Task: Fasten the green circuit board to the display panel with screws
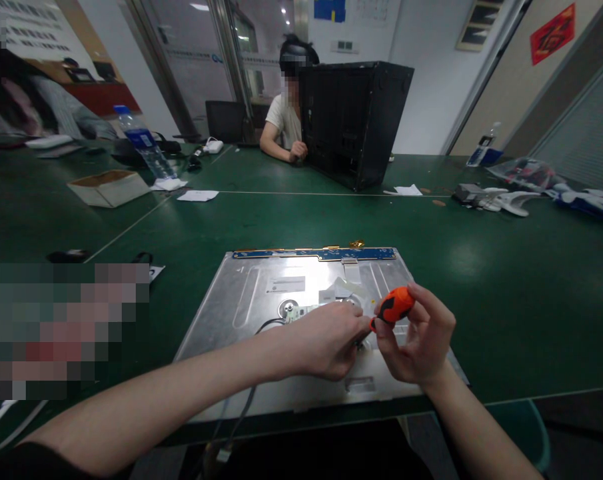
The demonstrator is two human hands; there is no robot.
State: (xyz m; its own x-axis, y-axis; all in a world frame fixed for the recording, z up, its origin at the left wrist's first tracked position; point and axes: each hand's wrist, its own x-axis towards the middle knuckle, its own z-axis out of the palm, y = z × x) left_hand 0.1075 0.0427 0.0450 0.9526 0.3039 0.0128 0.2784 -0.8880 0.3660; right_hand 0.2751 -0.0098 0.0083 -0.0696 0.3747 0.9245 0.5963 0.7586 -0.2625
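- Right hand (417, 343) pinches the orange screwdriver (398, 304) above the metal panel (248, 280); looks light, stiff. Grip by the handle.
- Left hand (331, 340): fingers curled by its lower end; can't tell what they pinch.
- Metal panel lies flat on the table (511, 293); probably stiff, slick. Lift by side edges, avoid fragile-looking blue strip (281, 254).
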